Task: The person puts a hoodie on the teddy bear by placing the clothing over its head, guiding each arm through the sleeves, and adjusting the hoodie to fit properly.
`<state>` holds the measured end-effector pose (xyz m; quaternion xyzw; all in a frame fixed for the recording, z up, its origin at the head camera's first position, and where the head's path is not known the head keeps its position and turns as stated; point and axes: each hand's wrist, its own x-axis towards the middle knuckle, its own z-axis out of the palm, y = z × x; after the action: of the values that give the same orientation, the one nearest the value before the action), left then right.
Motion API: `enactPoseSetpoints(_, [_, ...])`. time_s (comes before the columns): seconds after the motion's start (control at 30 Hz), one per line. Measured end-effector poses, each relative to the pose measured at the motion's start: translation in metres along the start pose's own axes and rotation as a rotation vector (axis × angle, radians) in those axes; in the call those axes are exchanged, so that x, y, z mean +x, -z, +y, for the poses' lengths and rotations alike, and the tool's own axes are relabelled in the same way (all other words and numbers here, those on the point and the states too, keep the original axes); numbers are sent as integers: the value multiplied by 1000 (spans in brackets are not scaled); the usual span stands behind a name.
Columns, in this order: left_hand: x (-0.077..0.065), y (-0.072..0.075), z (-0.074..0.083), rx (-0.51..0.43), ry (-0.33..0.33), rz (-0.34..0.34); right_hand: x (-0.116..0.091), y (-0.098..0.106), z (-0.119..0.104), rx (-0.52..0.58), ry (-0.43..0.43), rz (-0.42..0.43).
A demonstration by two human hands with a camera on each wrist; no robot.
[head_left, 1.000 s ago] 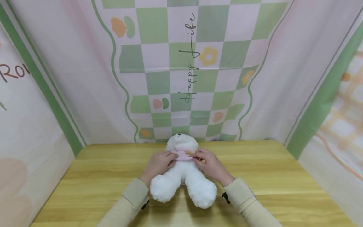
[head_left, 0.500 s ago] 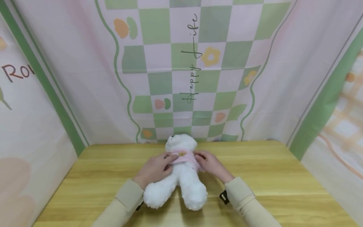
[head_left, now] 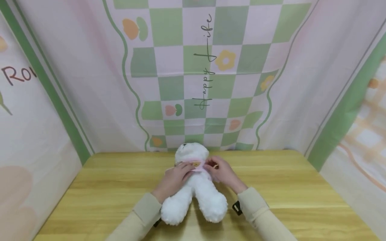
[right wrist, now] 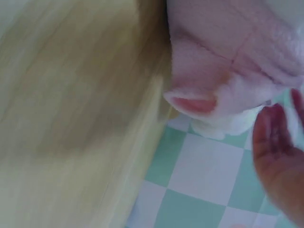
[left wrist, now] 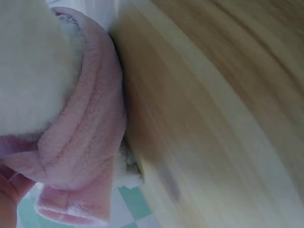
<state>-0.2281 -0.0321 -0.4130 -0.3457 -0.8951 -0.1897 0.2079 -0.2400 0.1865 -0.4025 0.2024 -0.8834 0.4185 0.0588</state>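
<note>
A white plush toy point(head_left: 208, 201) lies on its back on the wooden table, legs toward the front. Around its upper body is a pink fuzzy top point(head_left: 197, 169) with a small brown patch on the chest; a short sleeve point(left wrist: 71, 209) hangs with its opening showing in the left wrist view. My left hand point(head_left: 175, 177) lies over the top's left side, and in the left wrist view its fingers pinch a fold of the pink cloth. My right hand point(head_left: 221, 170) is at the top's right side, fingers loosely bent, with a gap between fingertips and cloth in the right wrist view.
The wooden table point(head_left: 271, 194) extends to both sides of the toy. Behind its back edge hangs a curtain point(head_left: 169, 67) with green and white checks and lettering. More printed cloth hangs at left and right.
The toy first shifted left and turned slightly, then came back right, its legs moving with it. My left hand slid along with it over the pink top; the right hand stayed by the top's right side.
</note>
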Motion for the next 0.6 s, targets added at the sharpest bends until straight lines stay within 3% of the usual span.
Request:
enactPoseSetpoints(0.13, [2, -1, 3, 8, 10, 12, -8, 3, -4, 11, 52, -47])
enactPoseSetpoints(0.23, [3, 0, 4, -14, 14, -8, -12, 2, -6, -58, 83, -8])
enactPoseSetpoints(0.43, [1, 6, 6, -173, 44, -136, -14, -4, -7, -246, 148, 121])
enactPoseSetpoints(0.6, [0, 9, 8, -154, 40, -210, -13, -5, -6, -275, 139, 166])
